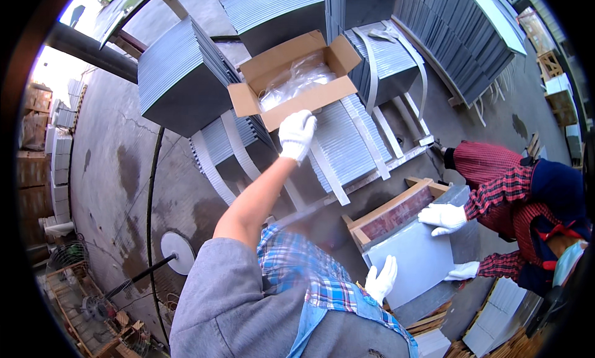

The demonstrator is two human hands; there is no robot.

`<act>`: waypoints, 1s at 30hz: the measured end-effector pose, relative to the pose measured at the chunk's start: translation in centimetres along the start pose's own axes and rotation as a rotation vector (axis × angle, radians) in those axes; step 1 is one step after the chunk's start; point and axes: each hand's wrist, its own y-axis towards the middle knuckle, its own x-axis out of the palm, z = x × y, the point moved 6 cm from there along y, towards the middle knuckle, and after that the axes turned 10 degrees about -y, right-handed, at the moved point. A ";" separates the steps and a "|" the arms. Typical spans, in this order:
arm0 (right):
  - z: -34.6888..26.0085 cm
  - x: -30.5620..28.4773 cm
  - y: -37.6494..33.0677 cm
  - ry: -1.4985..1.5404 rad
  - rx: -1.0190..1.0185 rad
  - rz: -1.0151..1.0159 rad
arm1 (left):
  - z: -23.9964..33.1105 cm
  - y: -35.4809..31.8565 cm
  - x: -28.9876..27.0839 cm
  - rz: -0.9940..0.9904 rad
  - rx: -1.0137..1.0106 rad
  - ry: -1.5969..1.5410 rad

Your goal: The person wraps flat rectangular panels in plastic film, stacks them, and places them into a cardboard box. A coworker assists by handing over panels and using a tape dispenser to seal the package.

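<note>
Atop stacked grey tiles, open cardboard box with clear plastic bag

Strapped tile stacks, floor fan

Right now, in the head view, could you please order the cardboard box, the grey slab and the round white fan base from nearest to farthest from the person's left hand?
From the left hand:
1. Cardboard box, just above it, at the fingertips.
2. Grey slab, lower right, held by the right hand and a co-worker's gloved hands.
3. Round white fan base, lower left on the floor; close to the slab's distance, so 2 and 3 are uncertain.
</note>
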 end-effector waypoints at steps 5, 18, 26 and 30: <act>-1.2 0.5 0.8 -0.010 -0.078 -0.029 | -3.8 11.1 -0.7 0.067 -0.008 0.391; -1.9 1.1 1.9 -0.042 0.031 -0.160 | -9.1 23.9 7.0 -0.043 -0.065 0.701; -2.8 0.4 3.8 0.026 0.057 -0.154 | -8.0 21.5 7.7 -0.034 0.193 0.681; -5.3 -0.4 8.3 0.222 0.084 -0.206 | -2.2 16.6 5.9 0.054 0.604 0.304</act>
